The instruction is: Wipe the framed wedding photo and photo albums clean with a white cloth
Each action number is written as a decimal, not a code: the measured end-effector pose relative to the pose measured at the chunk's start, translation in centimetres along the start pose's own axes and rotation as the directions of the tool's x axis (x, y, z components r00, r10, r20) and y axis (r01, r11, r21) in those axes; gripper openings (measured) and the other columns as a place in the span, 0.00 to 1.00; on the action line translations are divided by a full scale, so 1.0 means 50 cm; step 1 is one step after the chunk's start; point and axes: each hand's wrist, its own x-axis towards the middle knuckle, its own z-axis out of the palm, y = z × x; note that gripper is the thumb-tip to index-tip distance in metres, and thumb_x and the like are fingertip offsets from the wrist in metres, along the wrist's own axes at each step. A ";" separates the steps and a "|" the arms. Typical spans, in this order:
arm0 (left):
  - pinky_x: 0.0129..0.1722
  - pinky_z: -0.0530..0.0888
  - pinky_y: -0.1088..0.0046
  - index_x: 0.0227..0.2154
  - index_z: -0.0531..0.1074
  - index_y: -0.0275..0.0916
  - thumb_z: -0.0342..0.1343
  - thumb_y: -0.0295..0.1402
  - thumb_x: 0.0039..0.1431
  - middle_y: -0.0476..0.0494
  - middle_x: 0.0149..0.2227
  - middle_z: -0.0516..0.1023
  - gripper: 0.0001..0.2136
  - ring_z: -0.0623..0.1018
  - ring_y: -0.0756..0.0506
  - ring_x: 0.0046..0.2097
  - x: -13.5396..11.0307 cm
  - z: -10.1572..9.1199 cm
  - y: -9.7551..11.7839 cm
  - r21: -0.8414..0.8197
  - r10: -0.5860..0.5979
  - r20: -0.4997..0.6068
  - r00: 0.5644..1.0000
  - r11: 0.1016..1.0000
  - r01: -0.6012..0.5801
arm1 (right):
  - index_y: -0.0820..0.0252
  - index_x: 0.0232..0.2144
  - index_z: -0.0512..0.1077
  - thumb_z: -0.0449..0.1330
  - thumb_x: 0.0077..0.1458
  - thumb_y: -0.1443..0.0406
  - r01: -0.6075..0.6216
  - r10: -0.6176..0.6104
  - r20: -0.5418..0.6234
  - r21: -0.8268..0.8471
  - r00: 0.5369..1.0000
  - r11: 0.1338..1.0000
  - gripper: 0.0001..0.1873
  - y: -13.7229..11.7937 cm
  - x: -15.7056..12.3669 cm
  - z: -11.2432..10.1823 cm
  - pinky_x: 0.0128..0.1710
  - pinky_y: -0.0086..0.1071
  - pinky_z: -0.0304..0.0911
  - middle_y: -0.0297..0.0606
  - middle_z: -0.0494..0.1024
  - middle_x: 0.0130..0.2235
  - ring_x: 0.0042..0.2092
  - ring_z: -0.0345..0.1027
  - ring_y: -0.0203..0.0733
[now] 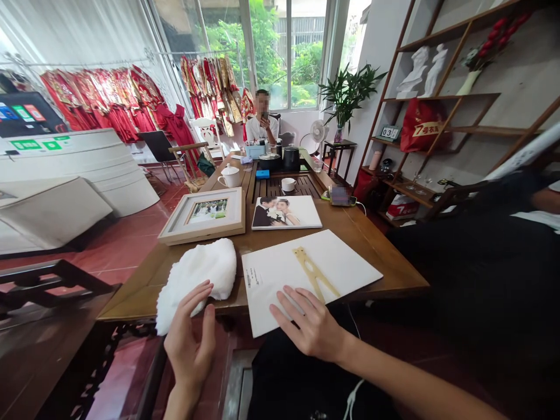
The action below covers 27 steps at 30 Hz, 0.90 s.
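Note:
My right hand (308,324) lies with spread fingers on a white photo panel (271,277), its blank back facing up with a small printed label at the left. Across that back lies a tan, A-shaped easel stand (312,268); whether it is fastened cannot be seen. The panel's near corner juts past the table edge. My left hand (192,335) is raised with thumb and fingers apart, holding nothing, in front of a white fluffy cloth (203,268). Beyond lie a framed photo (207,213) in a pale wooden frame and a wedding photo panel (286,212).
On the wooden table (371,251) stand a white teapot (229,175), a white cup (288,185) and a dark kettle (291,157). A phone (339,196) with a cable lies at the right edge. A person (262,122) sits opposite; another person's dark clothing (490,251) is close on the right.

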 end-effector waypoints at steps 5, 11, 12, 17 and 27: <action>0.49 0.73 0.65 0.44 0.70 0.39 0.56 0.34 0.59 0.42 0.45 0.75 0.10 0.76 0.43 0.49 -0.020 0.030 0.017 -0.307 -0.336 -0.081 0.938 0.904 0.298 | 0.65 0.37 0.76 0.54 0.58 0.72 0.036 -0.030 -0.083 0.064 0.996 0.997 0.10 0.060 0.050 -0.061 0.36 0.37 0.70 0.43 0.82 0.38 0.44 0.75 0.48; 0.49 0.74 0.68 0.47 0.68 0.43 0.62 0.36 0.53 0.43 0.48 0.74 0.18 0.75 0.42 0.52 -0.017 0.118 0.065 -0.600 -0.583 0.099 0.806 0.612 0.516 | 0.60 0.43 0.74 0.57 0.59 0.67 -0.386 0.411 -0.336 0.140 0.848 0.912 0.10 0.147 0.103 -0.118 0.37 0.30 0.67 0.39 0.81 0.35 0.36 0.74 0.38; 0.51 0.73 0.67 0.48 0.68 0.43 0.63 0.35 0.51 0.42 0.50 0.73 0.21 0.74 0.42 0.54 -0.013 0.140 0.078 -0.628 -0.598 0.227 0.769 0.514 0.585 | 0.62 0.40 0.74 0.59 0.57 0.67 -0.519 0.517 -0.440 0.128 0.734 0.845 0.08 0.166 0.110 -0.129 0.34 0.29 0.65 0.38 0.79 0.32 0.33 0.72 0.36; 0.58 0.67 0.64 0.50 0.67 0.41 0.69 0.33 0.45 0.38 0.54 0.73 0.28 0.70 0.40 0.59 0.023 0.267 0.157 -0.598 -0.542 0.665 0.513 0.024 0.801 | 0.63 0.20 0.65 0.59 0.56 0.67 -0.548 0.737 -0.671 0.586 0.085 0.597 0.13 0.265 0.122 -0.170 0.36 0.30 0.63 0.26 0.59 0.22 0.28 0.62 0.31; 0.45 0.77 0.65 0.35 0.75 0.35 0.73 0.37 0.34 0.42 0.37 0.81 0.22 0.81 0.42 0.39 0.074 0.340 0.171 -0.649 -0.592 0.632 0.500 -0.053 0.759 | 0.60 0.26 0.67 0.55 0.56 0.69 -0.054 0.940 0.113 0.989 -0.321 -0.137 0.07 0.274 -0.030 -0.141 0.50 0.41 0.67 0.34 0.76 0.31 0.38 0.73 0.37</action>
